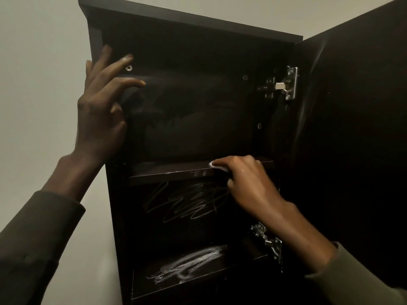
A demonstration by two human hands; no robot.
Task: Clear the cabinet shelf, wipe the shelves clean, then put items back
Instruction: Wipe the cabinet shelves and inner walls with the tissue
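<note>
A dark wall cabinet [198, 25] hangs in front of me with nothing visible on its shelves. My left hand [103, 106] rests on the cabinet's left side panel, fingers spread and mostly straight. My right hand [244, 179] grips a small white cloth [214, 165], only a corner of it showing past the fingers, and presses it on the upper shelf [171, 170] near its front edge. A lower shelf [176, 271] carries white smeared streaks. Faint scribble marks [189, 201] show on the back panel between the two shelves.
The cabinet door [356, 128] stands open on the right, held by two metal hinges [284, 84], the lower hinge [268, 241] close to my right forearm. A plain pale wall [39, 84] lies to the left.
</note>
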